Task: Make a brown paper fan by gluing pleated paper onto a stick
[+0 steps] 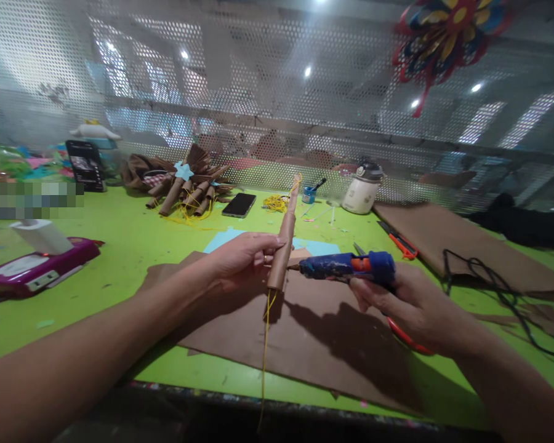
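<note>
My left hand point(249, 257) is closed around a rolled brown paper tube point(282, 252), which it holds tilted, its near end low. Yellow string point(266, 344) hangs from that near end down past the table edge, and a thinner strip with yellow string shows at the far end. In my right hand point(404, 301) is a blue hot glue gun point(337, 266), its nozzle pointing left at the tube's side near the lower end. I cannot tell whether the nozzle touches the paper. Beneath both hands lies a brown cardboard sheet point(305, 357).
Several finished brown tubes point(184, 191) with yellow string lie at the back left beside a phone point(239, 205). A purple power strip point(41, 271) sits at left. On the right are a cutter point(399, 240), brown cardboard point(466, 246) and a black cord point(498, 292). A white jar point(362, 191) stands behind.
</note>
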{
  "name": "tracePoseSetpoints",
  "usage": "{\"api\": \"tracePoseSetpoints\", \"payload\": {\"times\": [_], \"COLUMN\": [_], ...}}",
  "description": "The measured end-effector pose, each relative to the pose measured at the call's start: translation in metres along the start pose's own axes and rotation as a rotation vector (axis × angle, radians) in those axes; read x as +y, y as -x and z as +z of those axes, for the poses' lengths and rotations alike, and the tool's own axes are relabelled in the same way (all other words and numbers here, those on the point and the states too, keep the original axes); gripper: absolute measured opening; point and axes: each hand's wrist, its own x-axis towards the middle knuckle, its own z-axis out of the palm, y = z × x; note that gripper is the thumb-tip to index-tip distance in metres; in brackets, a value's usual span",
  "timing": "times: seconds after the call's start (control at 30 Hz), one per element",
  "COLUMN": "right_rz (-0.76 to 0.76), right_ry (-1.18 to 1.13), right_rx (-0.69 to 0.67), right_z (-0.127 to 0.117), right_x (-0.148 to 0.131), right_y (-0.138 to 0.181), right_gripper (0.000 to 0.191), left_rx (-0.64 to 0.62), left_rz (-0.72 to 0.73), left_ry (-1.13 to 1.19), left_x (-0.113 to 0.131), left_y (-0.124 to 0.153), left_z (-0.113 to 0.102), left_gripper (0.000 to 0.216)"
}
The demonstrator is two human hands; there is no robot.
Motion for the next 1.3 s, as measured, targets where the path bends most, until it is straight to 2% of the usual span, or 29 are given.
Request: {"api": "tracePoseSetpoints", "payload": {"times": [0.2,0.5,0.73,1.03,1.3], "right_rz": [0.014,-0.029,-0.061,-0.057,-0.04], "right_ry": [-0.026,-0.027,-0.022,-0.047,-0.008], "right_rx": [-0.035,0.09,0.032,-0.038,0.007], "right_z": [0.0001,0.0022,0.0019,0.0006,0.0005], "right_x": [0.0011,-0.0029,-0.001,-0.0018,-0.0012], "right_y": [0.0023,-0.004,-0.0008,0.0034,0.0017], "right_gripper": [0.037,0.034,0.035,0.033,0.037], "left_rx": [0.01,-0.017,0.036,0.023,0.014], "left_rz": [-0.006,-0.046,-0.018,0.026,0.008], "left_ry": [0.041,0.016,0.045,0.036,-0.01], "left_x": [0.0,0.0013,-0.0003,-0.0009,0.0016], "left_y": [0.0003,0.0028,0.0013,-0.0021,-0.0033], "left_z": [0.0007,0.0017,0.0021,-0.0018,-0.003], "left_gripper": [0.011,0.012,0.011,0.01,0.011]}}
